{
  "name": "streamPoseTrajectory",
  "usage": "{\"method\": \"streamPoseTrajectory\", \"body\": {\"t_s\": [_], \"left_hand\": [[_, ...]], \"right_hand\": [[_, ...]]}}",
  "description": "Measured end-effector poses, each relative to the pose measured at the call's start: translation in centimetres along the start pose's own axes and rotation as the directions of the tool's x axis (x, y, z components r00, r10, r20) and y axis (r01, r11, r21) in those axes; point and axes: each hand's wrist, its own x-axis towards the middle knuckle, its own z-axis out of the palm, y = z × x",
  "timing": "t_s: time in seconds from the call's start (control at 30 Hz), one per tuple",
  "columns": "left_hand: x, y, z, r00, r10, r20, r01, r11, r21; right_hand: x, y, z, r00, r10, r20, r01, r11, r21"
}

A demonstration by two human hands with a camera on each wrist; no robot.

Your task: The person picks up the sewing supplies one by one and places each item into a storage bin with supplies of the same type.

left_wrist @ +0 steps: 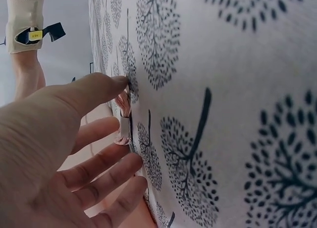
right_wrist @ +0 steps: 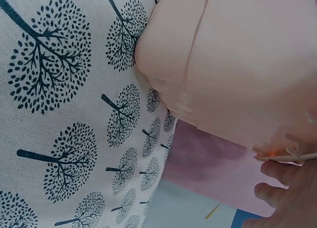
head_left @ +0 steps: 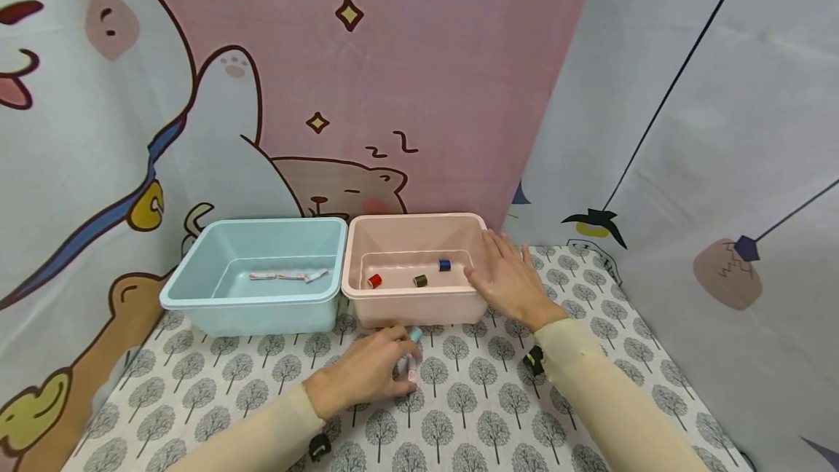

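Person's left hand (head_left: 370, 366), over the counter (head_left: 459, 403) with its white, tree-printed cloth, in front of the pale pink rectangular plastic bin (head_left: 419, 306). Its fingers are spread and slightly bent, the thumb well apart from the index finger. Between them, on the cloth, lies a small bundle of pink strands with a white band (left_wrist: 125, 126); whether they press on it cannot be told. A light blue spool (head_left: 416, 334) lies just beyond the index finger, near the front wall of the pink bin.

Right hand (head_left: 511, 279), at the right-hand rim of the pink bin, fingers extended and parted, thumb over the rim; no small item is in its hold.

Inside the pink bin, three spools lie apart from one another: red (head_left: 374, 280) at left, dark green (head_left: 420, 280) near the middle, dark blue (head_left: 444, 265) at right. Beside this bin, on its left, stands a light blue rectangular plastic bin (head_left: 255, 315); on its floor, pale pink-and-white bundles (head_left: 290, 276) lie in a rough row. Behind hangs a pink-and-white cartoon-printed fabric (head_left: 446, 79).
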Motion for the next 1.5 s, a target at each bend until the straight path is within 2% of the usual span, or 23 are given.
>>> {"method": "streamPoseTrajectory", "body": {"t_s": [0.27,0.47,0.77,1.07,1.23,1.37,1.5], "left_hand": [[-0.2,-0.2,0.1,0.999,-0.01,0.038,0.014,0.996,-0.093],[-0.1,-0.4,-0.2,0.999,0.028,0.042,-0.021,0.989,-0.148],[0.0,-0.4,-0.1,0.993,0.114,0.011,-0.109,0.975,-0.195],[-0.3,-0.3,-0.5,0.985,0.157,-0.065,-0.168,0.958,-0.231],[-0.4,-0.1,-1.0,0.983,0.163,-0.088,-0.18,0.953,-0.244],[-0.5,0.2,-1.4,0.982,0.163,-0.096,-0.181,0.954,-0.238],[-0.6,0.4,-2.0,0.975,0.183,-0.13,-0.207,0.957,-0.204]], "right_hand": [[-0.1,0.0,0.0,1.0,0.002,-0.001,-0.002,1.0,0.006],[0.0,0.1,0.0,1.0,0.001,-0.007,-0.001,1.0,-0.001],[0.1,0.0,0.0,1.0,-0.002,-0.011,0.002,1.0,-0.012],[0.1,-0.1,0.0,1.0,0.001,-0.009,-0.001,1.0,-0.008],[0.1,0.0,0.0,1.0,0.001,-0.014,-0.001,1.0,-0.01],[0.0,0.0,0.0,1.0,0.008,-0.005,-0.008,1.0,-0.009],[0.0,-0.1,-0.1,1.0,0.007,-0.003,-0.007,1.0,-0.006]]}}
